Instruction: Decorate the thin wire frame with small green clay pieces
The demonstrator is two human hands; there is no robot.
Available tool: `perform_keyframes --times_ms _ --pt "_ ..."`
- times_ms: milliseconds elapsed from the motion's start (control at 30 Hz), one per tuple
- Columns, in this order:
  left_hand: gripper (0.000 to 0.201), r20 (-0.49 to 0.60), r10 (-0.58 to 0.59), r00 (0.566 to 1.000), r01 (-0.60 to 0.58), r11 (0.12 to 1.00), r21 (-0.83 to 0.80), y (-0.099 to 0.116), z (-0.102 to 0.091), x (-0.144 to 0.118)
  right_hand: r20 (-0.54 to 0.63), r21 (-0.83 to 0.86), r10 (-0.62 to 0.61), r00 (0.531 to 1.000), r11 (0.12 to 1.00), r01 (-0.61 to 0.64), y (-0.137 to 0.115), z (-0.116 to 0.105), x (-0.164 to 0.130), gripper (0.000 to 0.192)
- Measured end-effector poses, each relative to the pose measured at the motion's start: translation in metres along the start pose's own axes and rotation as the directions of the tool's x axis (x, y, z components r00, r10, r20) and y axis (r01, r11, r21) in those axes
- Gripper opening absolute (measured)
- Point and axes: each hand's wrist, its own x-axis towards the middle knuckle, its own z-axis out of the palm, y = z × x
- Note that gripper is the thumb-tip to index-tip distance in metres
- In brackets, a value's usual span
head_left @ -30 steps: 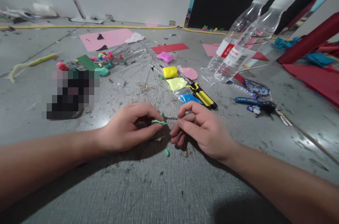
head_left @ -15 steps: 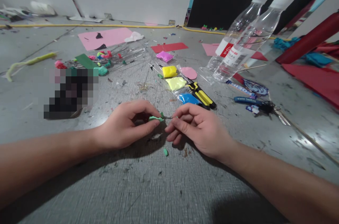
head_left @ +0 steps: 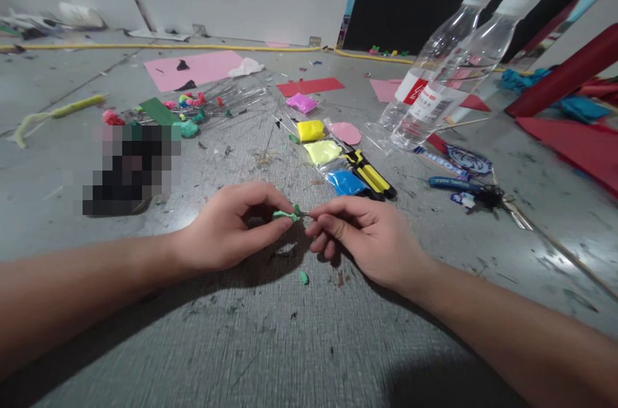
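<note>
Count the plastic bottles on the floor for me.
2. Both lie tilted at the upper right, side by side: one bottle with a red label, the other bottle nearer the camera with a white label. None seems hidden.

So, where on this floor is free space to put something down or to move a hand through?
Near floor between the forearms is bare, only the green crumb and specks. Another patch lies left of the left hand. Beyond the right hand it is crowded: clay packets, yellow-black tool, two bottles, keys. Coloured clay bits crowd the far left.
</note>
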Motion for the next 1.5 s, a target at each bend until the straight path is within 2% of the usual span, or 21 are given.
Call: perform_keyframes --times_ms 133,333,400,600,833,1033,1133,1233,1333,1433,1500 --pt "0.013 0.003 -0.015 1.000 0.015 1.000 -0.012 0.001 0.000 0.000 -0.016 0.067 0.023 1.000 0.998 -0.022 0.001 0.001 0.000 0.021" --pt "0.012 0.002 0.001 1.000 -0.001 1.000 -0.003 0.001 0.000 0.000 -0.049 0.062 0.129 0.990 0.990 -0.126 -0.004 0.000 -0.001 0.035" --pt "0.012 -0.001 0.005 1.000 -0.005 1.000 0.002 0.000 0.000 0.000 -0.042 0.036 0.112 0.993 0.993 -0.110 -0.005 0.000 -0.001 0.036" --pt "0.015 0.005 -0.012 1.000 0.012 0.999 0.039 0.001 0.000 0.000 -0.010 0.065 0.028 1.000 0.997 -0.027 -0.001 0.001 0.000 0.022" --pt "0.013 0.013 0.023 1.000 -0.024 0.995 0.096 0.007 -0.002 0.002 -0.051 0.042 0.120 0.991 0.992 -0.118 -0.005 0.001 -0.002 0.028" --pt "0.011 0.029 0.052 0.998 -0.054 0.994 0.094 0.007 -0.002 0.001 -0.011 0.049 0.011 1.000 0.999 -0.010 -0.001 0.000 0.002 0.020" --pt "0.010 0.022 0.062 0.998 -0.064 0.989 0.131 0.009 -0.002 0.001 -0.010 0.078 0.012 1.000 0.997 -0.012 0.000 0.001 0.001 0.016" --pt "0.010 0.028 0.071 0.997 -0.076 0.975 0.211 0.011 -0.002 0.001 -0.018 0.093 0.082 0.996 0.992 -0.080 -0.002 0.001 -0.002 0.020" --pt "0.014 0.064 0.113 0.991 -0.127 0.952 0.279 0.010 -0.001 0.001 -0.010 0.031 0.139 0.990 0.990 -0.138 -0.005 0.000 -0.003 0.028" --pt "0.017 0.068 0.181 0.981 -0.193 0.929 0.315 0.009 -0.002 0.000 0.009 -0.017 0.109 0.994 0.994 -0.109 -0.005 -0.001 -0.003 0.032" --pt "0.017 0.037 0.192 0.981 -0.193 0.925 0.326 0.009 -0.003 -0.001 0.006 -0.011 0.073 0.997 0.997 -0.073 -0.003 -0.001 -0.002 0.030"
